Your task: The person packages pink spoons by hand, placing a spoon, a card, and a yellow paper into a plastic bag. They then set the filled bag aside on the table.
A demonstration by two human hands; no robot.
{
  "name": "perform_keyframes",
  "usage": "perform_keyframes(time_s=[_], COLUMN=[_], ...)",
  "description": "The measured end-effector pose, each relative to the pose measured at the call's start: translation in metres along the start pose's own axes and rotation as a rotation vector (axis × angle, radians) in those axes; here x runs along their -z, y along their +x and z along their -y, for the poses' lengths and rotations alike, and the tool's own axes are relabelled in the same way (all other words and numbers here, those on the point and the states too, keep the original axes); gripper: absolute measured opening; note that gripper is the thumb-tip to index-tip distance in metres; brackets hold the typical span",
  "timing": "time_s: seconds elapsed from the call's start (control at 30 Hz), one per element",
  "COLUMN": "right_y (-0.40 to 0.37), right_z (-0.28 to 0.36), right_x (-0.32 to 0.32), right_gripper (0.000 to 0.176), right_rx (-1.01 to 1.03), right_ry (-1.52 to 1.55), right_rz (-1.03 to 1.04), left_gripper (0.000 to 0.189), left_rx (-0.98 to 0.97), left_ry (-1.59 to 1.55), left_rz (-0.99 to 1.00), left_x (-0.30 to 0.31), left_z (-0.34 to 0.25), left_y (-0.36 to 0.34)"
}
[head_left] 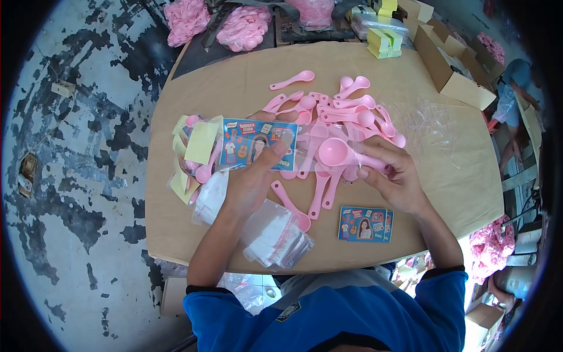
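Observation:
My left hand is closed on a blue printed card, its thumb pressed on the card's right part. A clear plastic bag seems to extend from the card toward the right. My right hand holds a pink spoon by its handle, the round bowl facing up and pointing left. Under and behind both hands lies a pile of pink spoons. A stack of clear bags rests below my left hand. More blue cards lie below my right hand.
Filled bags with yellow cards lie at the left of the brown table. Yellow bundles and an open cardboard box stand at the back right. Clear plastic scraps lie at the right. Another person is at the far right.

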State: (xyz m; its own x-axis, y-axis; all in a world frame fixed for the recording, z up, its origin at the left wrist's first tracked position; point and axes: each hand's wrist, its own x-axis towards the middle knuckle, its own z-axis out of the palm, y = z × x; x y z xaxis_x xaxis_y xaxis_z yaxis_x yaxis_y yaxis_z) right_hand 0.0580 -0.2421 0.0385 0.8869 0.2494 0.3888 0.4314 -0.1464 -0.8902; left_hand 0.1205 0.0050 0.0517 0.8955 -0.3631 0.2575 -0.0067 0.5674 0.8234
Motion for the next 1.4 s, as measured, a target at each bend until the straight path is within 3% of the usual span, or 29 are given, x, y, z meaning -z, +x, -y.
perform_keyframes(time_s=[0.13,0.27,0.37,0.47,0.57,0.67,0.73,0.8,0.9,1.0,1.03,1.07,1.1,1.17,1.27,1.33,1.4], right_y=[-0.001,0.003,0.003,0.008,0.015,0.024,0.027,0.029,0.022,0.020,0.022,0.022,0.020,0.016,0.013,0.014,0.018], right_z=[0.003,0.014,0.033,0.069,0.088,0.100,0.105,0.097,0.088,0.080,0.071,0.067,0.074,0.069,0.055,0.053,0.054], right_x=[0.001,-0.011,0.011,0.044,0.051,0.038,0.030,0.015,-0.002,-0.005,-0.005,-0.003,-0.005,-0.006,-0.008,-0.006,-0.001], right_gripper=[0.035,0.023,0.013,0.009,0.011,0.011,0.010,0.010,0.009,0.010,0.010,0.010,0.010,0.009,0.015,0.021,0.027], right_rx=[0.062,0.172,0.043,0.051,-0.058,-0.094,0.035,0.119,0.132,0.157,0.173,0.196,0.047,0.066,0.121,0.162,0.163], right_ry=[0.022,-0.084,-0.144,-0.276,-0.548,-0.618,-0.601,-0.536,-0.481,-0.519,-0.549,-0.582,-0.502,-0.445,-0.277,-0.153,-0.096], right_rz=[0.036,-0.067,-0.176,-0.223,-0.082,-0.081,-0.197,-0.257,-0.203,-0.236,-0.186,-0.141,-0.105,-0.146,-0.228,-0.337,-0.387], left_gripper=[0.045,0.053,0.056,0.057,0.054,0.062,0.070,0.084,0.094,0.098,0.093,0.092,0.090,0.077,0.066,0.059,0.055], left_rx=[0.022,0.144,0.156,0.120,0.072,-0.062,-0.156,-0.148,-0.095,0.134,-0.030,-0.006,0.016,-0.076,0.062,0.393,0.501], left_ry=[0.039,0.177,0.118,0.034,0.359,0.524,0.710,0.858,1.012,1.022,1.072,1.055,1.046,1.226,1.117,0.957,0.768], left_rz=[-0.012,0.027,0.029,-0.010,-0.023,0.076,0.243,0.371,0.409,0.418,0.394,0.389,0.392,0.393,0.411,0.373,0.409], left_x=[-0.004,-0.015,-0.008,-0.007,0.001,0.002,0.000,-0.018,-0.028,-0.029,-0.025,-0.023,-0.022,-0.027,-0.023,-0.036,-0.035], left_z=[0.005,0.011,0.016,0.006,0.003,0.007,0.009,0.004,0.017,0.022,0.028,0.033,0.035,0.029,0.029,0.015,0.013], left_y=[-0.005,-0.011,-0.007,0.002,0.007,0.005,0.001,-0.011,-0.023,-0.019,-0.021,-0.022,-0.021,-0.021,-0.022,-0.019,-0.019])
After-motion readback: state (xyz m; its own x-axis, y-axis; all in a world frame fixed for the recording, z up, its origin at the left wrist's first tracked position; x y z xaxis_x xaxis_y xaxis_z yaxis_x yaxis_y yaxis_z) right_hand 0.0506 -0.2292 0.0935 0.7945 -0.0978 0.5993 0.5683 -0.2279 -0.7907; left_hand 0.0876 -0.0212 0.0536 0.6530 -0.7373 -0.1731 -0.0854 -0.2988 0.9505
